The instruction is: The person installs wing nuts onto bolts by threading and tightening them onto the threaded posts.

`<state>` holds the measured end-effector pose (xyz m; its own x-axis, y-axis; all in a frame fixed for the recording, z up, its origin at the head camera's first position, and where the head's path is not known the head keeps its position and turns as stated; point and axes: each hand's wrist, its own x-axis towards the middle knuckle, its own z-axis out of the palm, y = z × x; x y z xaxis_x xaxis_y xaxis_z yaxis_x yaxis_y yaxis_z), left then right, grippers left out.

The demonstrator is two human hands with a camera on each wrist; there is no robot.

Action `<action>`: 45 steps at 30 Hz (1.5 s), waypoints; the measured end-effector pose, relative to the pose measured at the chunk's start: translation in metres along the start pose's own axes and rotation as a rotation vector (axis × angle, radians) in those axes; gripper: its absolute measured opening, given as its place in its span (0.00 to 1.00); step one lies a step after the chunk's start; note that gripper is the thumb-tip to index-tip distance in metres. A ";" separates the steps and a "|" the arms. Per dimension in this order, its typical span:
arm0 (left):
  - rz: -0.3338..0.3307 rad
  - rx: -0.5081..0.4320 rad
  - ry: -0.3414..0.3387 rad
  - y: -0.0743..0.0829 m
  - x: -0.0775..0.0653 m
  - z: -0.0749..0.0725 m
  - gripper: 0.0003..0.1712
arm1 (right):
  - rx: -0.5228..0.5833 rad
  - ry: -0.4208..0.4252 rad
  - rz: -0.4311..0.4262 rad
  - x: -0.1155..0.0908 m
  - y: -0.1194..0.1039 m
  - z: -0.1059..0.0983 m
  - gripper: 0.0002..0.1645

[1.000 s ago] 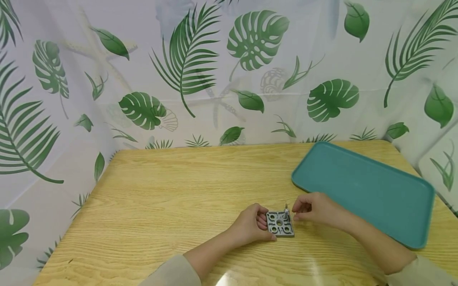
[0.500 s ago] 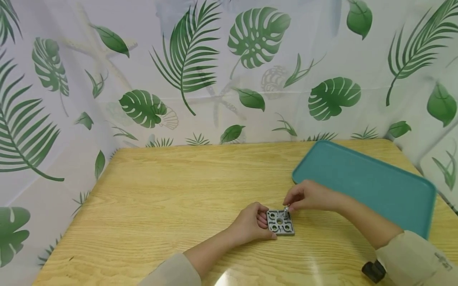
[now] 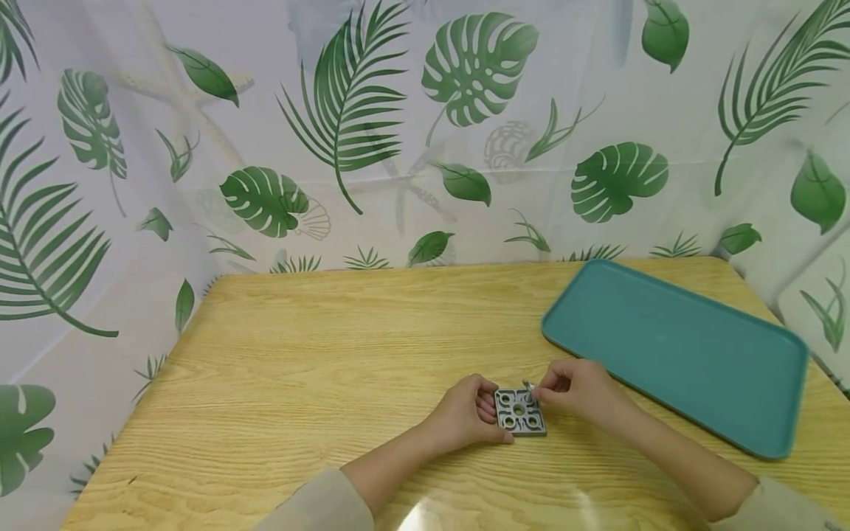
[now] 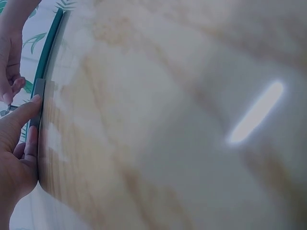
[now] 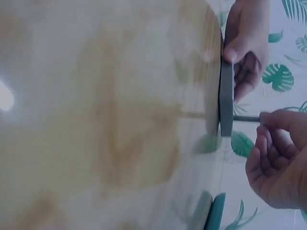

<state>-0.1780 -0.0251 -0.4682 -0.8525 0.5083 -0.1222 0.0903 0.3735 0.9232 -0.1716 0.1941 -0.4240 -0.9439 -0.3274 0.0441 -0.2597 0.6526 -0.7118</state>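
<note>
a square grey metal plate lies flat on the wood-grained table, toward the near side and right of centre. it bears a central hole and one near each corner; at the far right corner stands a threaded rod. the left hand grips the plate from the left, thumb at the near edge, the other fingers curled at the left side. the right hand pinches the upper end of the rod between thumb and finger. in the right wrist view the plate appears edge-on, the rod roughly at right angles to it. a metal piece shows at the right fingertips, too small to identify. to the right, a teal tray lies aslant on the table, apart from the plate. behind the table hangs a white cloth printed with green leaves.
</note>
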 end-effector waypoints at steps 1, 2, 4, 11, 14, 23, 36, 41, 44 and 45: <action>-0.001 -0.001 0.001 0.000 0.000 0.000 0.36 | 0.000 0.017 0.021 -0.002 -0.002 0.002 0.07; -0.002 -0.003 0.001 0.000 0.000 0.000 0.36 | -0.007 0.035 0.038 -0.003 -0.004 0.004 0.07; -0.003 -0.008 0.001 0.000 0.000 0.000 0.36 | -0.034 0.070 0.057 -0.005 -0.007 0.007 0.07; -0.012 -0.017 0.000 0.001 0.000 0.000 0.36 | -0.062 0.098 0.107 -0.009 -0.015 0.009 0.10; -0.010 -0.020 -0.001 0.001 0.000 0.000 0.36 | -0.030 0.047 0.127 -0.009 -0.015 0.007 0.10; -0.006 -0.034 -0.007 -0.001 0.001 0.002 0.36 | 0.148 -0.388 -0.065 0.011 0.022 -0.020 0.10; 0.003 -0.029 -0.009 -0.003 0.002 0.001 0.34 | 0.232 -0.506 -0.273 0.048 0.030 -0.032 0.18; 0.000 -0.025 -0.007 -0.004 0.003 0.001 0.34 | 0.234 -0.455 -0.233 0.045 0.028 -0.028 0.14; 0.002 -0.029 -0.004 -0.005 0.003 0.001 0.34 | 0.244 -0.422 -0.208 0.042 0.029 -0.025 0.11; 0.002 -0.031 -0.003 -0.005 0.003 0.001 0.34 | 0.240 -0.407 -0.198 0.041 0.029 -0.024 0.11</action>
<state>-0.1809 -0.0246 -0.4734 -0.8508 0.5112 -0.1215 0.0761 0.3487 0.9341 -0.2223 0.2158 -0.4262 -0.7129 -0.6996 -0.0479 -0.3260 0.3911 -0.8607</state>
